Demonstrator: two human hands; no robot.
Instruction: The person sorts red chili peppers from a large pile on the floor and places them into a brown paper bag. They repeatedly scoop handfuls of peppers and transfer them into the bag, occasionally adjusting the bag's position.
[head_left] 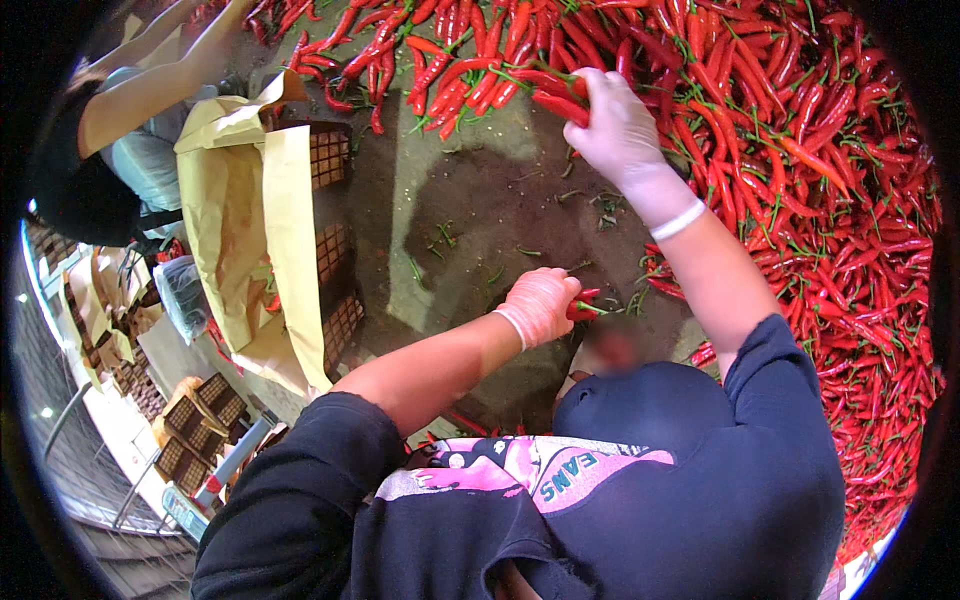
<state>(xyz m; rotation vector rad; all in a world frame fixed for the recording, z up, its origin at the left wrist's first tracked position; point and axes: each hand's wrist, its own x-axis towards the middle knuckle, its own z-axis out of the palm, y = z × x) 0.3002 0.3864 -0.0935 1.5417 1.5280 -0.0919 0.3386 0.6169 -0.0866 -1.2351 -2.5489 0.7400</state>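
My left hand [542, 300], in a pale translucent glove, is closed around red chillies with green stems [582, 304], low over the dark ground at the centre. My right hand [610, 120], also gloved, is up at the edge of a large heap of red chillies [780, 120], with its fingers closed on a few red chillies [552, 98]. Loose green stems [442, 240] are scattered on the ground between and around my hands.
An open brown paper bag [230, 230] stands left of my hands beside a dark plastic crate [330, 250]. Another person's arms [135, 100] reach in at the upper left. More crates [195, 420], paper and a metal rail lie at the lower left. The heap covers the right side.
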